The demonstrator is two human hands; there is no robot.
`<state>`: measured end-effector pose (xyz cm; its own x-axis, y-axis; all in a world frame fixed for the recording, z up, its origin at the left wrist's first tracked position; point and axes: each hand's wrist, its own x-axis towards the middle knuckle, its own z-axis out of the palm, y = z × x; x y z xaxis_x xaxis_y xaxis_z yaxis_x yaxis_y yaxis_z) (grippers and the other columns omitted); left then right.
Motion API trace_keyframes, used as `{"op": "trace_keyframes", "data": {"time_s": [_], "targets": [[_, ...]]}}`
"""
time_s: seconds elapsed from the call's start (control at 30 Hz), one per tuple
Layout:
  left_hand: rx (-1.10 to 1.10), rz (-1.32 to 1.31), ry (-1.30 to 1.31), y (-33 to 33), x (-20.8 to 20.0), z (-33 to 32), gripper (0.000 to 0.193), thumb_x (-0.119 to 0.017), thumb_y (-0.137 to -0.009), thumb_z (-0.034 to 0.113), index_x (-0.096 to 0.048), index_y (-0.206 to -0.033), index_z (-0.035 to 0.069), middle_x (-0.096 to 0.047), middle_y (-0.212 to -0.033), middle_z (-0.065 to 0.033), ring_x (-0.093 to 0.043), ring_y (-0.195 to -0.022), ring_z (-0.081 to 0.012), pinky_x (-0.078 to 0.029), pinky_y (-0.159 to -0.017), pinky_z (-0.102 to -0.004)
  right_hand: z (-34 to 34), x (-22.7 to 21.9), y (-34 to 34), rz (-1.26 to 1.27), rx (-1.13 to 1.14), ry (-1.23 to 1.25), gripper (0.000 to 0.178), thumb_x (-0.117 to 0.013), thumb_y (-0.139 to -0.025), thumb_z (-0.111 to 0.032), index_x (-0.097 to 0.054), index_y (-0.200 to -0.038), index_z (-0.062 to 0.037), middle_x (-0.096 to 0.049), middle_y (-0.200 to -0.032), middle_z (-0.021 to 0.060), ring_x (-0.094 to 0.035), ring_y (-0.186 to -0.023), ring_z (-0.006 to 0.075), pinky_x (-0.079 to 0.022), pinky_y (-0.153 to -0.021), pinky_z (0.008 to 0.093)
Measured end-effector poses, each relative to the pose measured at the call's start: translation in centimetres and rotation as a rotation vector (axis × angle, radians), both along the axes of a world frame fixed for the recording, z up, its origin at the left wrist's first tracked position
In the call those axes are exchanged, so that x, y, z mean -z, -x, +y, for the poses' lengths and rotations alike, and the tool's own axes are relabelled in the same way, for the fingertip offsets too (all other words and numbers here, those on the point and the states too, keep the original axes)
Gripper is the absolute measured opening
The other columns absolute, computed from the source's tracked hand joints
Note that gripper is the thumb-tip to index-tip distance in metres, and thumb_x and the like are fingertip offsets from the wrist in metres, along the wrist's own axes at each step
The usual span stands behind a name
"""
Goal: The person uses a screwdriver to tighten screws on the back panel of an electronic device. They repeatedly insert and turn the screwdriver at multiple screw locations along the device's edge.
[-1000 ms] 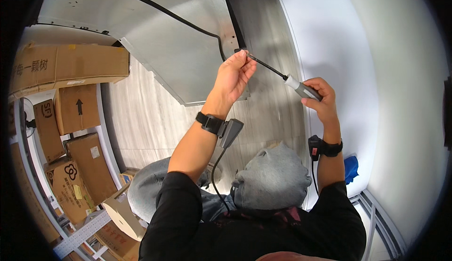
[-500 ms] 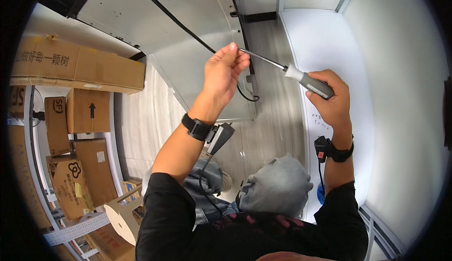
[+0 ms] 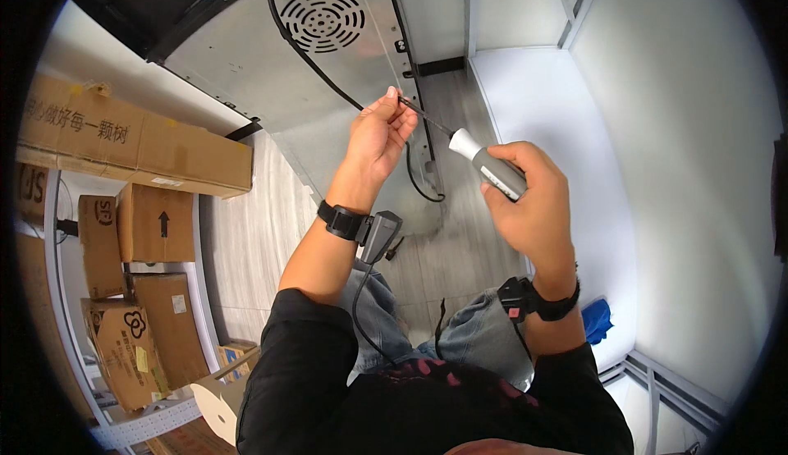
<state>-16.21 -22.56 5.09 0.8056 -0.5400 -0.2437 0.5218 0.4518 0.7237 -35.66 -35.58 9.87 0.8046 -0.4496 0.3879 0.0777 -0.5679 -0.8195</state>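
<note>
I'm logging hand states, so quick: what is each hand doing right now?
Left hand: closed in a pinch at the tip of the screwdriver; what it pinches cannot be told.
Right hand: closed, holding the screwdriver by its handle.

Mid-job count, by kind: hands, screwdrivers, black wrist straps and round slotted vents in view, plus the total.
Hands: 2
Screwdriver: 1
Black wrist straps: 2
Round slotted vent: 1
Total: 6
</note>
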Motion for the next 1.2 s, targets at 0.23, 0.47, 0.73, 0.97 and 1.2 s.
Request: {"op": "trace_keyframes", "data": {"time_s": [0.23,0.47,0.73,0.97,1.2], "targets": [[0.002,0.034,-0.034,0.3,3.2,0.3,0.018,-0.053,-0.094,0.019,-0.057,-0.097,0.002,-0.057,-0.085,-0.0044,-0.055,-0.074,-0.0115,-0.051,-0.067,-0.0234,3.4,4.3,0.4,0.195,0.107,-0.254,0.031,-0.067,-0.071,-0.003,-0.055,-0.099,-0.0043,-0.062,-0.075,0.0093,-0.061,-0.064,0.0183,-0.047,-0.059,0.0286],[0.089,0.183,0.160,-0.2,2.6,-1.5,0.018,-0.053,-0.094,0.016,-0.057,-0.104,0.002,-0.059,-0.088,-0.0039,-0.056,-0.079,-0.0133,-0.049,-0.074,-0.0259,5.6,5.4,0.6,0.039,0.187,-0.280,0.032,-0.065,-0.072,-0.002,-0.052,-0.101,-0.0027,-0.060,-0.078,0.0087,-0.060,-0.069,0.0162,-0.047,-0.065,0.0275],[0.079,0.240,0.204,-1.7,2.8,-3.5,0.017,-0.056,-0.093,0.019,-0.060,-0.099,0.004,-0.058,-0.087,-0.0030,-0.055,-0.081,-0.0163,-0.048,-0.076,-0.0285,7.1,8.6,-0.8,-0.064,0.191,-0.280,0.037,-0.067,-0.075,-0.005,-0.051,-0.109,-0.0026,-0.060,-0.091,0.0101,-0.060,-0.082,0.0173,-0.048,-0.071,0.0299],[0.078,0.117,0.014,-3.2,2.6,-2.8,0.016,-0.058,-0.091,0.019,-0.063,-0.099,0.007,-0.060,-0.092,-0.0017,-0.055,-0.087,-0.0160,-0.045,-0.079,-0.0290,8.0,8.8,-2.5,-0.050,0.171,-0.341,0.039,-0.069,-0.078,-0.011,-0.051,-0.111,-0.0024,-0.063,-0.088,0.0105,-0.062,-0.073,0.0178,-0.049,-0.061,0.0282],[0.068,0.021,-0.124,-3.8,2.6,-2.9,0.016,-0.060,-0.089,0.022,-0.064,-0.100,0.010,-0.062,-0.095,-0.0003,-0.054,-0.092,-0.0145,-0.038,-0.081,-0.0266,7.8,9.1,-2.9,-0.069,0.140,-0.422,0.037,-0.069,-0.079,-0.011,-0.050,-0.110,-0.0008,-0.063,-0.087,0.0096,-0.061,-0.071,0.0143,-0.048,-0.060,0.0265]]}}
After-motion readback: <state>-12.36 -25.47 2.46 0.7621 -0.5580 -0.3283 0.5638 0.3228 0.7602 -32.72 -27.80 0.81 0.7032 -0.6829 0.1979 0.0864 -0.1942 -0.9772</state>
